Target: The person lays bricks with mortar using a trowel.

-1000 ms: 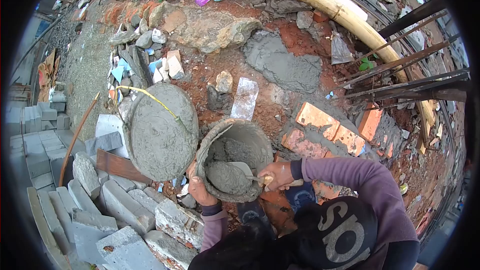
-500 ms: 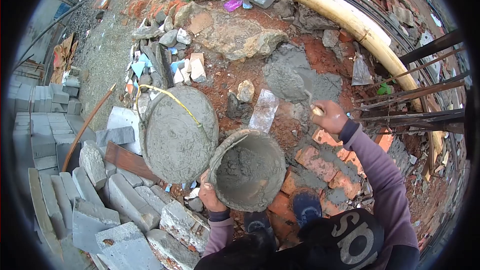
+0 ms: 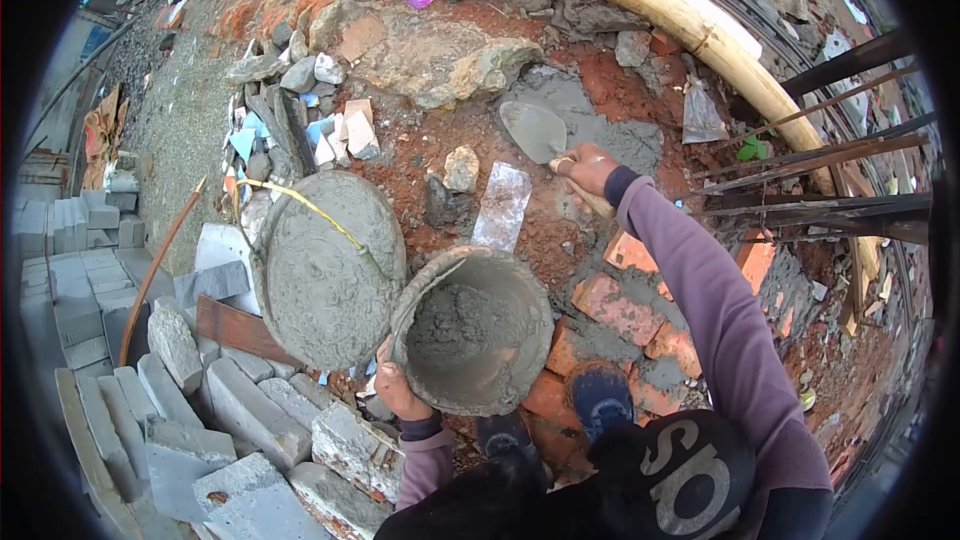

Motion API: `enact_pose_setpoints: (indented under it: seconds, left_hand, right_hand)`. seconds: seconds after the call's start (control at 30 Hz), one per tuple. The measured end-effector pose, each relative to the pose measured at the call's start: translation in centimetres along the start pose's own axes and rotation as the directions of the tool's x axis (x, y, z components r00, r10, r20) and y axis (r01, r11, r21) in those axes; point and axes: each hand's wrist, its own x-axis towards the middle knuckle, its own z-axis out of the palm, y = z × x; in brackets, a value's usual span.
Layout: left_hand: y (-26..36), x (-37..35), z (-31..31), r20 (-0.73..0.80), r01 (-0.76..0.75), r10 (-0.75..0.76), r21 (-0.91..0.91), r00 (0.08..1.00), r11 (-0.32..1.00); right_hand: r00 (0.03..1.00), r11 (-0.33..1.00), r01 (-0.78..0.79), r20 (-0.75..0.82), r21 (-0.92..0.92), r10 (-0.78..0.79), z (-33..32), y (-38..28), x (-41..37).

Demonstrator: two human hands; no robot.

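Observation:
My left hand grips the left rim of a tilted bucket, its fingers partly hidden behind the wall. Wet grey mortar coats the inside of this bucket. My right hand is wrapped round the wooden handle of a trowel. The trowel's pointed blade lies over a patch of wet mortar on the red soil, its broad face visible. Left of the tilted bucket stands a second bucket, filled with mortar and fitted with a yellow handle.
Grey blocks are piled at the lower left. Mortar-smeared red bricks lie by my shoes. A large rock sits ahead, with a bamboo pole beyond it. Dark wooden bars jut in from the right.
The trowel has swung left and turned, so its blade face now shows over the mortar patch. The heaped mortar there looks flatter. My left hand still holds the bucket; the view has shifted slightly.

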Motion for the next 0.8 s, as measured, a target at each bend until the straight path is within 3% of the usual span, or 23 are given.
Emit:
enact_pose_setpoints:
  seconds: [0.17,0.23,0.33,0.47,0.53,0.6,0.67,0.77,0.8]
  left_hand:
    - [-0.2,-0.2,-0.9,0.016,-0.03,0.029,0.067,0.999,0.997]
    - [-0.1,-0.1,-0.3,0.021,-0.017,0.017,0.025,1.0,1.0]
    - [0.7,0.2,0.9,0.015,0.016,-0.016,-0.003,1.0,1.0]
    - [-1.4,0.1,-0.4,0.052,-0.073,0.069,0.082,0.996,0.994]
    - [-1.6,0.1,0.3,0.07,-0.112,0.106,0.095,0.992,0.989]
    - [-0.9,-0.3,1.0,0.065,-0.094,0.089,0.082,0.994,0.992]
    - [-0.3,-0.4,0.9,0.052,-0.056,0.053,0.063,0.997,0.996]
    - [0.0,-0.5,0.1,0.027,0.0,0.0,0.014,1.0,1.0]
    - [0.2,-0.6,0.2,0.028,0.004,-0.004,-0.007,1.0,1.0]
  right_hand:
    - [0.982,0.986,-0.166,0.088,-0.028,0.168,-2.7,2.2,-2.0]
    - [0.998,0.975,0.007,0.066,-0.222,0.008,-2.9,3.2,-6.6]
    - [0.959,0.905,0.238,0.231,-0.353,-0.162,-3.4,0.9,-16.5]
    - [0.74,0.609,0.655,0.545,-0.448,-0.394,0.9,1.8,-19.5]
    - [0.781,0.517,0.622,0.509,-0.588,-0.362,5.5,1.4,-18.3]
    - [0.786,0.408,0.603,0.424,-0.685,-0.449,10.4,1.4,-15.4]
    - [0.682,0.171,0.672,0.513,-0.72,-0.521,14.2,1.9,-15.6]
    - [0.541,0.022,0.827,0.784,-0.562,-0.303,15.0,5.3,-18.1]
    - [0.468,0.079,0.882,0.843,-0.465,-0.265,13.8,5.6,-17.6]
